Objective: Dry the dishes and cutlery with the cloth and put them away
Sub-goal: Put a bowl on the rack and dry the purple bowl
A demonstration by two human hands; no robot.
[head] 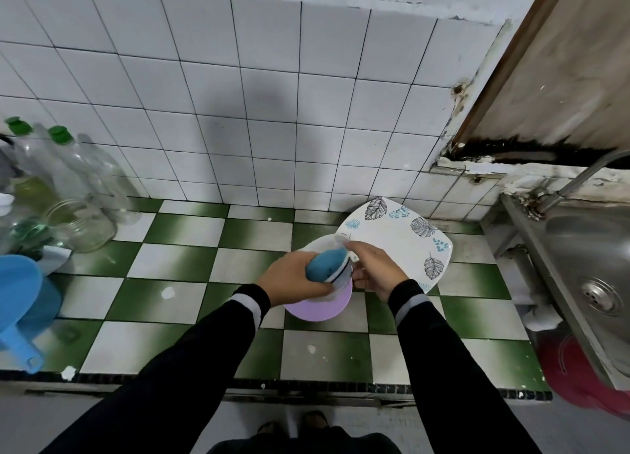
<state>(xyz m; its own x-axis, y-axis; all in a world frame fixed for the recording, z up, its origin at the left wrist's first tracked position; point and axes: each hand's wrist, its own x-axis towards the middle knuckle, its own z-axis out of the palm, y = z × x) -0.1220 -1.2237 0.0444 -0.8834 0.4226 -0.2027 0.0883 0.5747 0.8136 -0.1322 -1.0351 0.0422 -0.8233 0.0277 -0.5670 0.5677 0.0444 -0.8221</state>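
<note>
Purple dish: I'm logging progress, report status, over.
Left hand grips blue cloth on purple dish; right hand holds the dish. Dish not yet put away. Leaf-patterned plate lies just behind, nothing in the way.

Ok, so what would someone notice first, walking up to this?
Mid-frame, over the green-and-white checkered counter, the left hand grips a blue cloth against a lilac dish, with the right hand close beside it. Just behind them lies a square white plate printed with leaves. A steel sink sits at the far right.
</note>
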